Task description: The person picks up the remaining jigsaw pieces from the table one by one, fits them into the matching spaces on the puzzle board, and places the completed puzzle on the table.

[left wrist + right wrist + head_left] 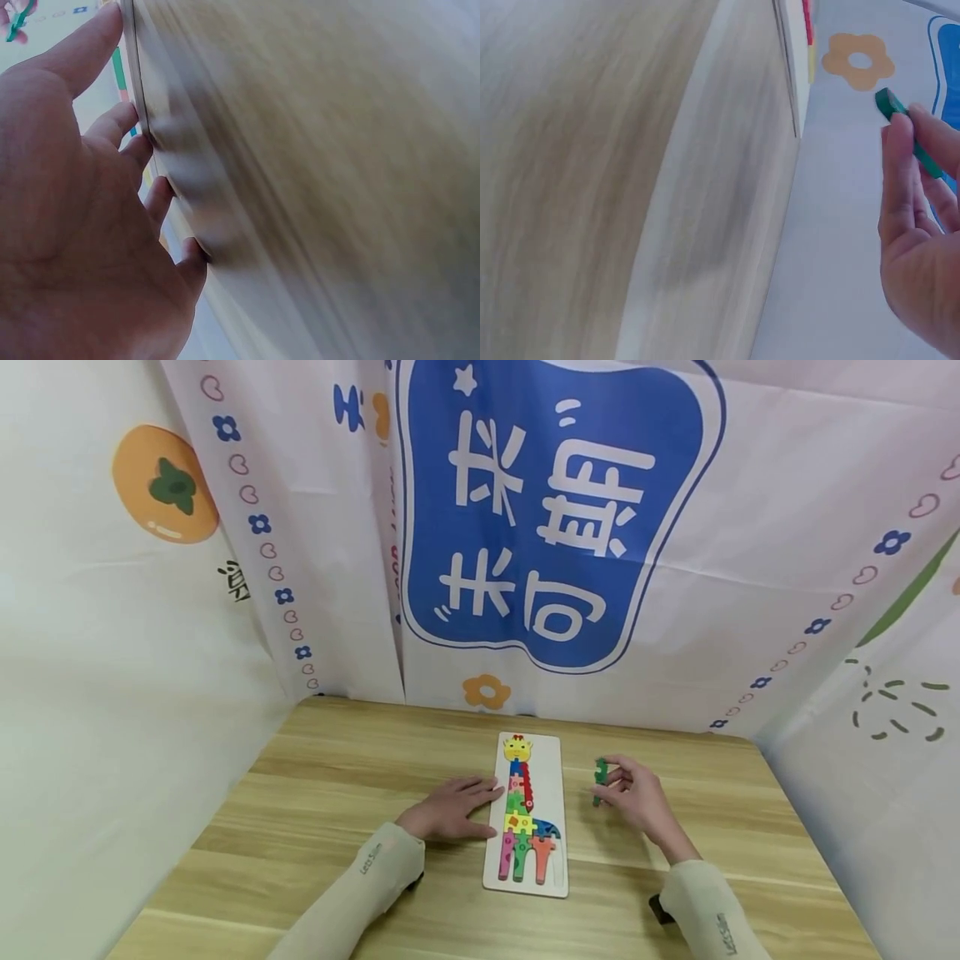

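Note:
A white giraffe puzzle board [550, 777] lies on the wooden table, filled with colourful pieces except for one pale leg-shaped slot [557, 867] at its lower right. My left hand [453, 810] rests beside the board, fingers spread, with the fingertips and thumb at its left edge. In the left wrist view the fingers [112, 124] reach along that edge. To the right of the board, my right hand [636, 792] pinches a green puzzle piece [601, 781] between thumb and fingers, held above the table. The right wrist view shows the green piece edge-on, angled between the fingertips.
The wooden table [337, 760] extends on all sides of the board. Behind it hangs a white printed cloth [442, 677] with a large blue panel, and similar cloth closes off both sides. Dark bands sit at both wrists under the light sleeves [386, 868].

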A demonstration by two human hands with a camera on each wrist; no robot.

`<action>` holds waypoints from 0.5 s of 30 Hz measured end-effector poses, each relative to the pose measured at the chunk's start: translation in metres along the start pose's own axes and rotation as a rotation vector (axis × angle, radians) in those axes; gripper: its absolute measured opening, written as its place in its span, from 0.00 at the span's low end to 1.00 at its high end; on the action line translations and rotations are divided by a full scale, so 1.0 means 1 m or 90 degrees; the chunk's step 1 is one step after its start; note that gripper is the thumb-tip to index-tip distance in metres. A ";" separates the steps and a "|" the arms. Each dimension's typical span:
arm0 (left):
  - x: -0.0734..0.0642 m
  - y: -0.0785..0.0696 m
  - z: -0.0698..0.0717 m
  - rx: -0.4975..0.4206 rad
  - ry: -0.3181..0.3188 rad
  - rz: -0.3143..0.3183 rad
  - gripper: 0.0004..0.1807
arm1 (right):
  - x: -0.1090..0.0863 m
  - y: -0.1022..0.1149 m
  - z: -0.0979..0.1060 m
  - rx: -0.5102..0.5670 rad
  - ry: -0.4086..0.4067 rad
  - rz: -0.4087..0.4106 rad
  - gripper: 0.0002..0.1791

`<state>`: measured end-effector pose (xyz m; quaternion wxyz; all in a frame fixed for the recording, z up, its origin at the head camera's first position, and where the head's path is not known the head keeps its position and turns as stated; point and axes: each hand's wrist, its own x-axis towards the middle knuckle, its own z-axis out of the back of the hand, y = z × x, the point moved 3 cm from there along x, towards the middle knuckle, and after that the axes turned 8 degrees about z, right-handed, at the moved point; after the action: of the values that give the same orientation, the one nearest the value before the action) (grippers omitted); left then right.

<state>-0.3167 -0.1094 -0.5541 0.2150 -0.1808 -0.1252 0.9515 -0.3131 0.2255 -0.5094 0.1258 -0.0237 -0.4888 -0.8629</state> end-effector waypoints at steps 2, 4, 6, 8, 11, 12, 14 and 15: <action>-0.001 0.002 0.000 -0.005 -0.001 0.003 0.44 | 0.002 0.002 0.000 0.045 -0.005 -0.010 0.29; -0.001 0.004 0.000 -0.004 -0.002 0.007 0.45 | 0.003 0.005 0.000 0.079 -0.004 -0.017 0.29; -0.001 0.005 0.001 -0.005 -0.002 0.012 0.45 | 0.004 0.006 0.001 0.107 0.000 -0.020 0.29; -0.001 0.006 0.001 -0.003 -0.001 0.016 0.45 | 0.004 0.007 0.001 0.118 0.007 -0.015 0.31; -0.001 0.004 0.001 -0.003 0.000 0.010 0.45 | 0.003 0.006 0.000 0.133 0.018 -0.012 0.34; -0.001 0.004 0.001 -0.004 0.001 0.006 0.45 | 0.002 0.005 0.000 0.135 0.020 -0.012 0.35; -0.001 0.003 0.000 -0.004 0.001 -0.001 0.45 | 0.001 0.004 0.000 0.138 0.022 -0.015 0.35; -0.001 0.003 0.000 -0.003 0.002 -0.002 0.44 | 0.001 0.003 -0.001 0.138 0.022 -0.016 0.35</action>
<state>-0.3170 -0.1128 -0.5553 0.2166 -0.1828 -0.1277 0.9505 -0.3131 0.2230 -0.5071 0.1253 0.0112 -0.5774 -0.8067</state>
